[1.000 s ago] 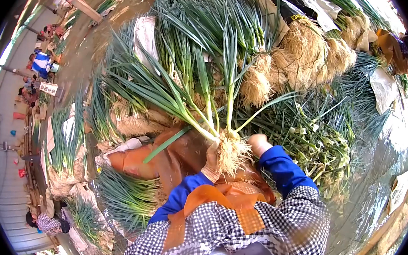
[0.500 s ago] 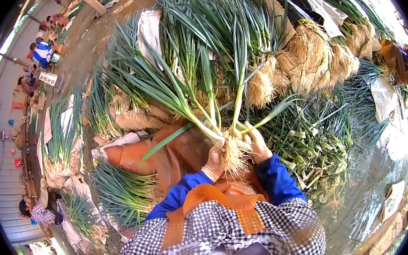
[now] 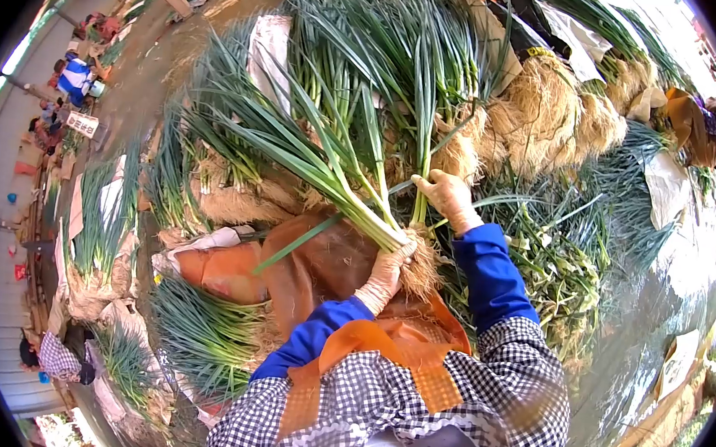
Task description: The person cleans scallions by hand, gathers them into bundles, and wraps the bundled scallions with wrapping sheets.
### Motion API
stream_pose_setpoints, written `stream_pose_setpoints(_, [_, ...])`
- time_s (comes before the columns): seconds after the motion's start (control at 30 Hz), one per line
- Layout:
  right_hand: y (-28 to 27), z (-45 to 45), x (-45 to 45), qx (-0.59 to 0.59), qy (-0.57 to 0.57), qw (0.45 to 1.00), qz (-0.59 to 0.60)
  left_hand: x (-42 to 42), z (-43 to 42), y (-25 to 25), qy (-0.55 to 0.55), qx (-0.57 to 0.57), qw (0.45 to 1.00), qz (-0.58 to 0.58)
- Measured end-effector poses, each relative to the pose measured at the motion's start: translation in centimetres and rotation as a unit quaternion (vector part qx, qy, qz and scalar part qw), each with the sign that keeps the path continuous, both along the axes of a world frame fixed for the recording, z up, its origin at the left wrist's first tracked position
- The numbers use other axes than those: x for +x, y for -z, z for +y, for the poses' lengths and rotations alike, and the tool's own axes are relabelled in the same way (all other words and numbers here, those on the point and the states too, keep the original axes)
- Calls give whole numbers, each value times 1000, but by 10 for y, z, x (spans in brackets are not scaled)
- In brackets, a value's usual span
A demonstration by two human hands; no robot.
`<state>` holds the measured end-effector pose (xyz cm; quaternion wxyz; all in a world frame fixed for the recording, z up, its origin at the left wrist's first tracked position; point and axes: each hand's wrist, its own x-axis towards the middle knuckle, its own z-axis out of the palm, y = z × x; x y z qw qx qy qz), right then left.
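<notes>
Near the centre of the head view, my left hand (image 3: pixel 386 274) is closed round the white bases of a bunch of green onions (image 3: pixel 363 211), whose pale roots hang beside it. My right hand (image 3: pixel 447 195) pinches a stalk of the same bunch above the roots. The long green leaves spread up and to the left. Under the bunch lies an orange-brown apron (image 3: pixel 321 263) over my lap.
Bundled onions (image 3: pixel 363 47) with thick roots (image 3: pixel 536 103) lie ahead. A heap of loose leaves and trimmings (image 3: pixel 553 256) is at the right. A small bundle (image 3: pixel 202 333) lies at the left. Several people sit far left, one in blue and white (image 3: pixel 75 79).
My right hand has come in from the right, reached the bunch and moved up to a stalk. My left hand keeps its hold, and the bunch has shifted slightly.
</notes>
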<state>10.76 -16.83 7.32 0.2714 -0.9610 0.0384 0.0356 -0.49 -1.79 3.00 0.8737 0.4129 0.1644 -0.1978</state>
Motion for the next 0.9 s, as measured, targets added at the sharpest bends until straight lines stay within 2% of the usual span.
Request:
stream_pose_setpoints(0.03, [4,9,6,7,-5,999,-43,0,0,-1,-5,34,999,2])
stream_pose_setpoints(0.1, [8,16,-2,-37,17,995,-89,1,3,7,-15,20,1000,-1])
stream_pose_setpoints(0.13, [17,16,-10,-13,41,987,-153,1,3,9,-19,-4,1000,8])
stream_pose_setpoints(0.17, [26,13,-17,39,73,985,-149,-1,3,13,-22,-29,999,20])
stream_pose_setpoints(0.2, [19,12,-32,194,61,973,-108,-2,4,9,-24,-64,997,28])
stream_pose_setpoints(0.23, [11,13,-50,347,49,934,-67,-2,5,11,-22,-63,997,31])
stream_pose_setpoints(0.3, [6,10,-99,352,-105,930,-18,-1,2,15,-61,-102,992,50])
stream_pose_setpoints(0.33, [-7,4,-126,339,-178,924,16,1,-2,-14,-54,-177,982,27])
stream_pose_setpoints(0.37, [-40,-11,-146,296,-240,922,71,1,-1,-7,-66,-150,985,51])
stream_pose_setpoints(0.43, [-38,-61,-166,431,-55,872,224,1,2,-6,-71,-128,988,55])
stream_pose_setpoints(0.47, [-36,-80,-164,288,-1,913,289,1,3,-7,-69,-129,988,56])
stream_pose_setpoints(0.5, [-37,-96,-158,136,53,927,345,0,2,-8,-67,-123,989,50])
stream_pose_setpoints(0.53, [-24,-106,-153,132,54,928,344,0,0,-9,-66,-118,990,41])
stream_pose_setpoints(0.57, [-1,-112,-147,1,-8,971,241,1,0,-9,-65,-120,990,40])
stream_pose_setpoints(0.6, [11,-115,-135,-131,-71,981,127,4,0,-8,-53,-107,992,26])
stream_pose_setpoints(0.63, [-24,-84,-113,62,36,988,134,0,1,-5,-43,-93,995,18])
stream_pose_setpoints(0.67, [-39,-62,-96,161,56,980,105,-4,2,0,-45,-91,995,21])
stream_pose_setpoints(0.7, [-38,-46,-77,312,40,945,90,-2,3,6,-41,-94,994,24])
stream_pose_setpoints(0.73, [-34,-32,-57,432,25,891,136,0,4,11,-38,-97,994,28])
stream_pose_setpoints(0.77, [-25,-24,-42,483,-30,865,134,1,5,12,-35,-101,994,31])
stream_pose_setpoints(0.83, [-13,-6,-20,513,-30,840,174,0,9,1,-34,-117,992,16])
stream_pose_setpoints(0.9, [-8,1,-14,587,-110,780,184,-1,13,-3,-30,-202,974,93])
